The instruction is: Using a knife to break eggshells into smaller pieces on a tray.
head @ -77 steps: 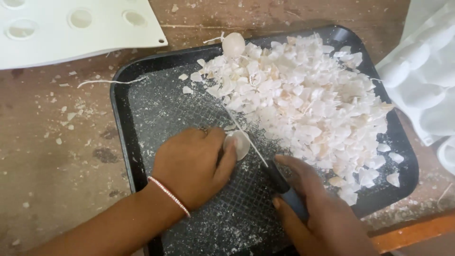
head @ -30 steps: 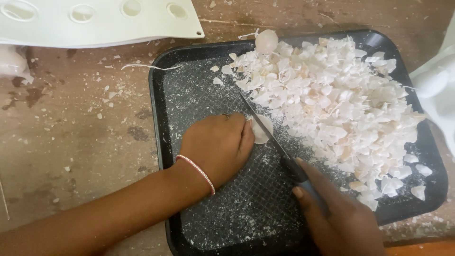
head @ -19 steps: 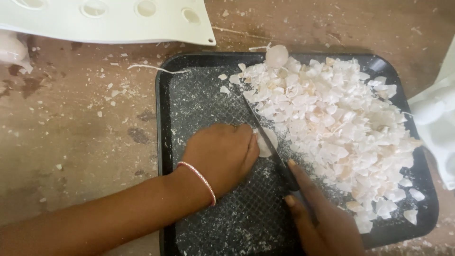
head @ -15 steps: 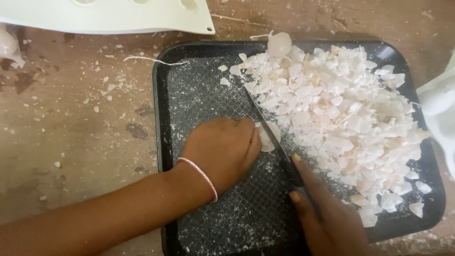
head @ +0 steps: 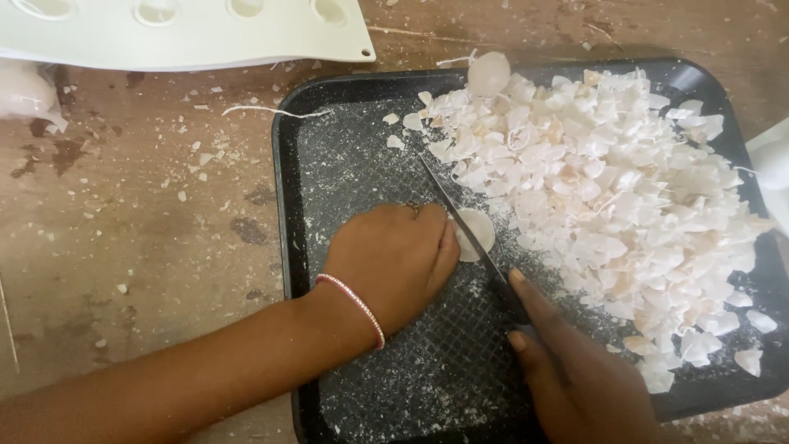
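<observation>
My left hand, with a thin pink bracelet at the wrist, presses a small round white piece onto the textured floor of a black tray. My right hand grips the dark handle of a knife, index finger along its spine. The thin blade lies across the round piece, its tip pointing up-left. A large heap of white and pale peach cut flakes fills the tray's right half. One whole round piece sits at the heap's top edge.
A white mould sheet with round cavities lies at the top left on the worn wooden table, which is strewn with white crumbs. A white object shows at the right edge, a pale lump at the far left.
Both hands have kept their grip on the round piece and the knife. The blade has shifted slightly over the piece, and the view has drifted a little.
</observation>
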